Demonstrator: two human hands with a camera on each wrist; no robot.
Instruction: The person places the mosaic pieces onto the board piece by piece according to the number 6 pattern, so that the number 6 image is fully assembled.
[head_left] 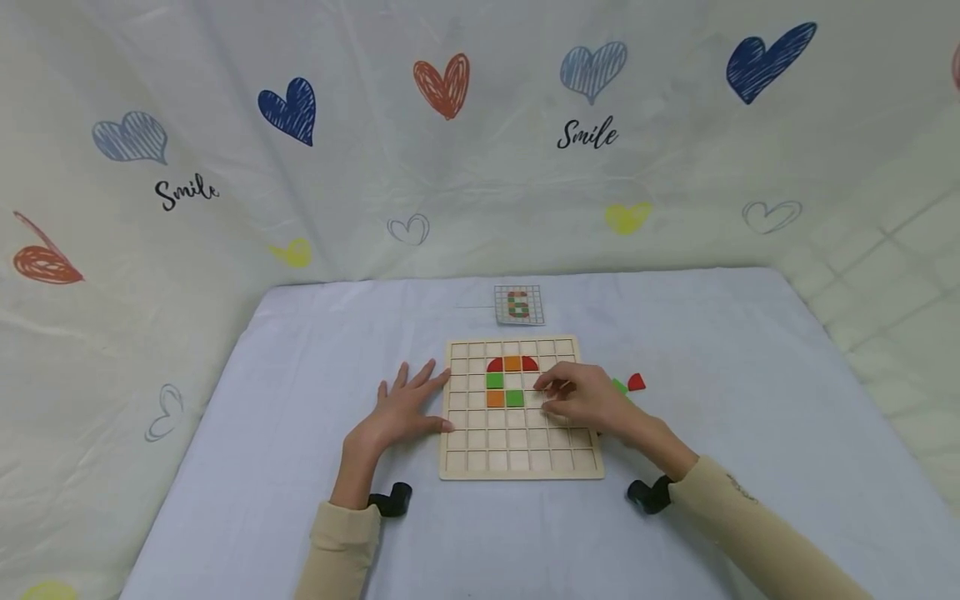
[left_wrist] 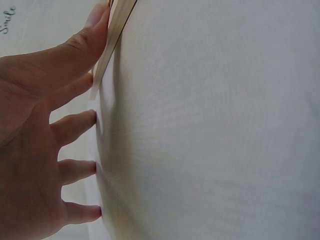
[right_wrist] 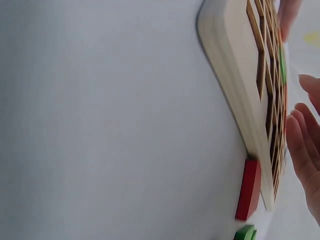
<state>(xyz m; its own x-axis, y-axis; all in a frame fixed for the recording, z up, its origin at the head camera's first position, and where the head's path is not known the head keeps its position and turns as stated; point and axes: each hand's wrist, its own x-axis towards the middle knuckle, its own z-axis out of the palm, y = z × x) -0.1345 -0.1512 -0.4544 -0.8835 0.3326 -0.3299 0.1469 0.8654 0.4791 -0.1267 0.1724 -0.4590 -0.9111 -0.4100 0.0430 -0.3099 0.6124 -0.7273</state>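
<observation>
A wooden grid board (head_left: 525, 461) lies on the table, with red rounded pieces (head_left: 495, 365), orange squares (head_left: 512, 363) and green squares (head_left: 514, 398) set in its cells. My left hand (head_left: 403, 414) is spread at the board's left edge. In the left wrist view its thumb (left_wrist: 85, 42) touches the board's side (left_wrist: 111, 42). Over the right part of the grid hovers my right hand (head_left: 588, 398), thumb and fingers apart, and no piece shows between them. The right wrist view has the same hand (right_wrist: 307, 145) above the board (right_wrist: 235, 95).
Right of the board lie a loose red piece (head_left: 637, 382) and green pieces (head_left: 619, 386), partly behind my right hand. A small pattern card (head_left: 519, 305) with a coloured figure on a grid is behind the board. White cloth (head_left: 315, 333) covers the table.
</observation>
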